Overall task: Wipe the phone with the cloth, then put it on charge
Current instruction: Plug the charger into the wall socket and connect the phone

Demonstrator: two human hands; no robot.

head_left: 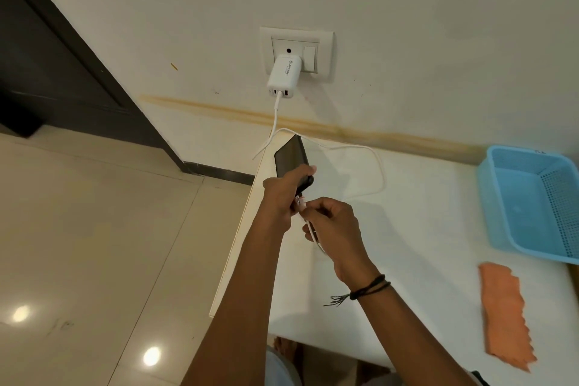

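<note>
My left hand (283,194) grips the lower end of a dark phone (289,155), which is held tilted over the left edge of the white table (423,229). My right hand (332,222) pinches the plug end of a white charging cable (377,163) right at the phone's bottom edge. The cable loops across the table and rises to a white charger (284,75) plugged into a wall socket (297,50). An orange cloth (504,316) lies flat on the table at the right, away from both hands.
A light blue plastic basket (532,197) stands at the table's right, against the wall. A dark door frame (78,66) runs down the left. Glossy beige floor tiles (94,244) lie left of the table.
</note>
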